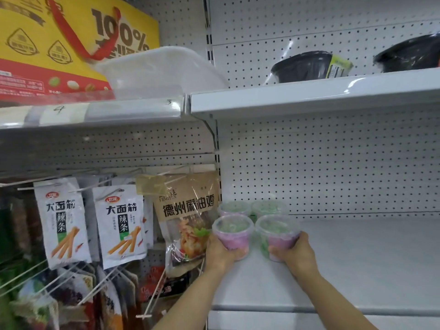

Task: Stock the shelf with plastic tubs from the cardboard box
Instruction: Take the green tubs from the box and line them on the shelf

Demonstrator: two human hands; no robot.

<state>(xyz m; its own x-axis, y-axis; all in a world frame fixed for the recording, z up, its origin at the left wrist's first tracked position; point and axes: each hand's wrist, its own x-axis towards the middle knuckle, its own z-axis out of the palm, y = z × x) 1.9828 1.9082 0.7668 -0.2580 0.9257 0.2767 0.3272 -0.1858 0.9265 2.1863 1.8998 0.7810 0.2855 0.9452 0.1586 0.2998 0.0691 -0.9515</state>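
1. The white shelf [357, 270] is the reference; all four tubs sit at its left end, near the upright.
2. The left hand [220, 254] curls round the front left tub [232, 231], fingers wrapped under its lower wall.
3. The right hand [294, 252] curls round the front right tub [277, 232] in the same way, thumb on the near side.
4. The two held tubs stand upright, side by side, just touching or nearly so; whether their bases rest on the shelf cannot be told.
5. Two rear tubs [234, 208] stand directly behind them, close to the pegboard [333, 163].
6. All tubs are clear with purple labels and greenish contents under the lids.
7. Left of the shelf, snack bags [119, 225] hang on hooks.
8. Above the shelf, black bowls [302, 66] sit on the upper shelf [309, 96].
9. Above and left of the shelf, a clear bin [162, 72] stands in front of a yellow carton [59, 39].
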